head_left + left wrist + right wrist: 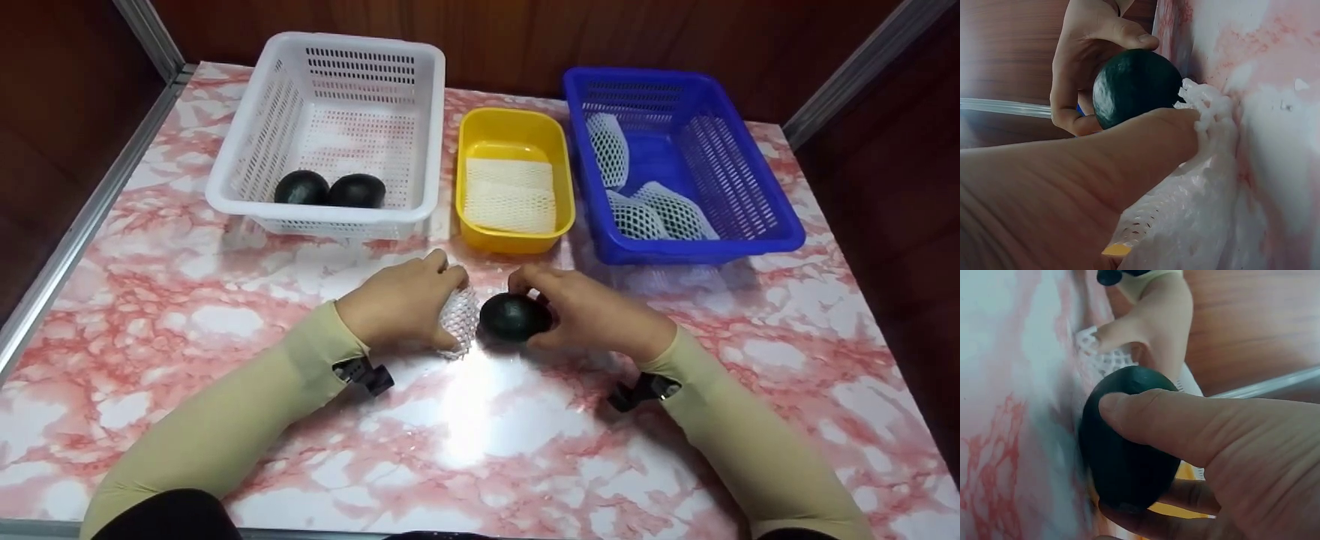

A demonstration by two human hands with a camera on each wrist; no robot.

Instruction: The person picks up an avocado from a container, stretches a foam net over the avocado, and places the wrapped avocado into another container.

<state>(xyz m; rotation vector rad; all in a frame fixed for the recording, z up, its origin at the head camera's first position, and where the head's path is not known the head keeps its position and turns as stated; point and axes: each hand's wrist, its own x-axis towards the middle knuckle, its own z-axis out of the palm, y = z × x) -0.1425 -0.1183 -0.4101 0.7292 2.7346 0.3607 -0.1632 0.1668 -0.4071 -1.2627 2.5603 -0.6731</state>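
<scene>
My right hand [592,311] grips a dark green avocado [514,316] from the right, thumb on the near side and fingers on the far side. Just left of it, my left hand [405,304] holds a white foam net sleeve [459,322] between thumb and fingers. The sleeve's mouth faces the tip of the avocado at close range. In the left wrist view the avocado [1137,84] stands right at the sleeve's edge [1207,107]. The right wrist view shows the thumb laid across the avocado [1123,461], with the netting [1106,360] behind it.
A white basket [322,208] at the back left holds two dark avocados [358,190]. In the yellow bin [517,241], back centre, lie flat foam nets [510,196]. The blue basket [705,251] at the back right contains several net-wrapped pieces [675,210].
</scene>
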